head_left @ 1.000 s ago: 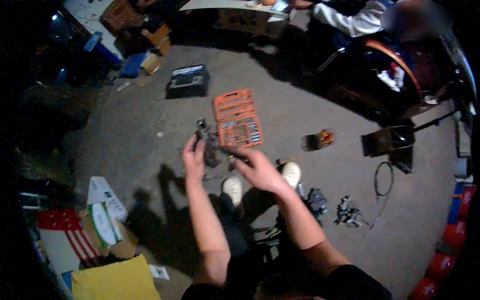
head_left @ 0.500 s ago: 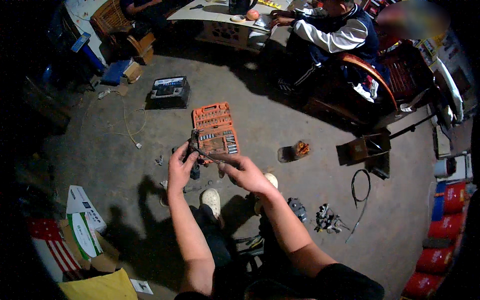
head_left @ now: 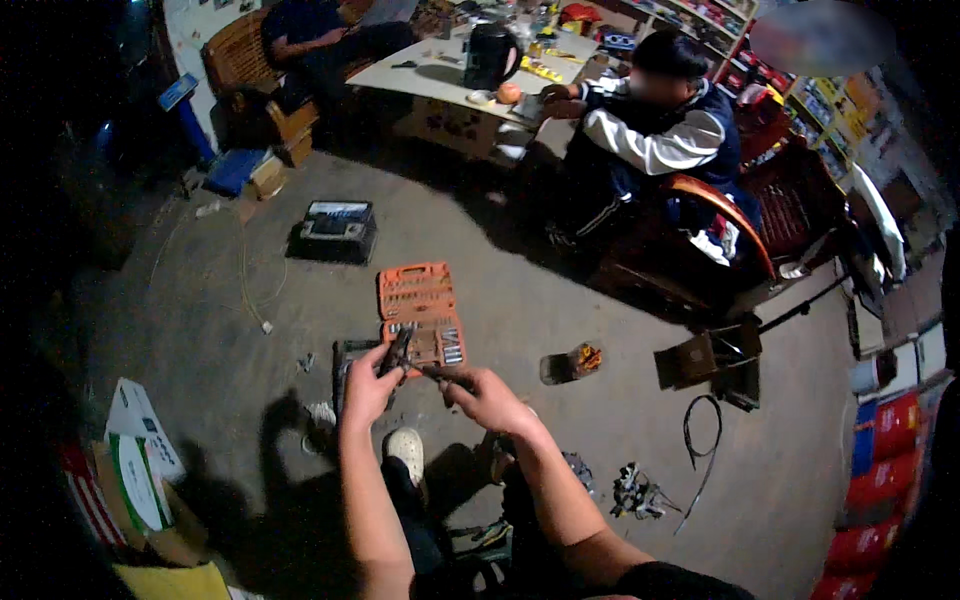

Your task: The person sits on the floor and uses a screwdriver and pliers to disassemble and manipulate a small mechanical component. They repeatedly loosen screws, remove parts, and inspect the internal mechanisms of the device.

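Note:
In the lower middle, my left hand [head_left: 368, 390] grips a dark metal part [head_left: 398, 346], its fingers wrapped round it. To its right, my right hand [head_left: 480, 398] is closed on a dark elongated piece [head_left: 440, 374], which reaches leftward toward that part; whether they are joined I cannot tell. Just beyond both hands an open orange socket set [head_left: 417, 287] lies on the floor. Beside it, under the left hand, is a dark object [head_left: 350, 355], partly hidden. My shoe [head_left: 405, 455] shows between the forearms.
A battery [head_left: 335, 225], a table [head_left: 420, 82] with a kettle, a seated co-worker [head_left: 655, 140], another person [head_left: 300, 40], wooden chairs [head_left: 795, 205], an open box [head_left: 710, 360], loose parts [head_left: 640, 495], a cable loop [head_left: 702, 425], red drums [head_left: 885, 480] and cardboard [head_left: 145, 440] stand or lie around.
My view has tilted up, showing more of the table and both other people. My hands, still holding the dark pieces, sit lower in the picture than half a second ago.

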Action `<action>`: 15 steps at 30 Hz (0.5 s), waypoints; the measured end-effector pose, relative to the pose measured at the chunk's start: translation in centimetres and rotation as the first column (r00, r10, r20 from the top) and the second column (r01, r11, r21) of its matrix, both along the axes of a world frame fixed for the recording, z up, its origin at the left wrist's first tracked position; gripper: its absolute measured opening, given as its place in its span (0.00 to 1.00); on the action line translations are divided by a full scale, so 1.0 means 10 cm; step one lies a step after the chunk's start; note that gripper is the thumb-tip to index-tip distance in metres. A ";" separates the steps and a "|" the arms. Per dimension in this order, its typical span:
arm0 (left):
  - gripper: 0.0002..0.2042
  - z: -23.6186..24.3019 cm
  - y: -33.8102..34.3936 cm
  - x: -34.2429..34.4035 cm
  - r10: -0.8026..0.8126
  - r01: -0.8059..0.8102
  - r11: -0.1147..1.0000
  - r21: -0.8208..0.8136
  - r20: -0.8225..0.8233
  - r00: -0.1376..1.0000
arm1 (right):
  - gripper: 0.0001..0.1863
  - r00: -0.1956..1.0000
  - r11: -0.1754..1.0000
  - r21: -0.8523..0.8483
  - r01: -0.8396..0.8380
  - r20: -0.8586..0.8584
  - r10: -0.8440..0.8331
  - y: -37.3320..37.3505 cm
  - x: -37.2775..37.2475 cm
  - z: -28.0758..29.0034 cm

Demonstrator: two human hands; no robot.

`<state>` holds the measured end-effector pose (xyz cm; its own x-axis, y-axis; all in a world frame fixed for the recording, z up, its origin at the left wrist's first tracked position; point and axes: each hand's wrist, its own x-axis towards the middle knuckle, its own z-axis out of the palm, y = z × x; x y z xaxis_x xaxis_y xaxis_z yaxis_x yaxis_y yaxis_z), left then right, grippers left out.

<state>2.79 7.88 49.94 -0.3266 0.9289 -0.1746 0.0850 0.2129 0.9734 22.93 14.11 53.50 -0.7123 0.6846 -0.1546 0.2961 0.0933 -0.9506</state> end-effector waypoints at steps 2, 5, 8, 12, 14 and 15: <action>0.18 -0.03 0.06 0.02 0.046 -0.040 0.998 0.041 -0.177 0.983 | 0.16 0.990 0.998 0.060 0.036 0.137 -0.044 -0.05 -0.07 -0.03; 0.16 0.09 0.02 0.01 0.146 -0.154 0.988 0.001 -0.325 0.934 | 0.16 0.983 0.985 0.111 0.134 0.113 -0.147 -0.22 -0.23 0.12; 0.13 -0.08 -0.06 -0.05 0.215 -0.229 0.973 -0.003 -0.338 0.916 | 0.11 0.988 0.964 0.241 0.116 0.074 -0.137 -0.37 -0.31 0.11; 0.17 0.06 0.03 0.03 0.230 -0.234 0.972 0.034 -0.375 0.898 | 0.16 0.992 0.992 0.036 0.122 0.025 -0.123 -0.20 -0.25 0.10; 0.16 0.10 -0.02 0.03 0.202 -0.208 0.978 0.001 -0.251 0.947 | 0.16 0.998 0.988 -0.141 0.063 -0.007 -0.064 -0.12 -0.21 0.26; 0.15 0.19 0.02 0.09 0.192 -0.196 0.981 -0.008 -0.176 0.966 | 0.16 0.999 0.986 -0.163 0.023 -0.022 -0.027 -0.05 -0.17 0.27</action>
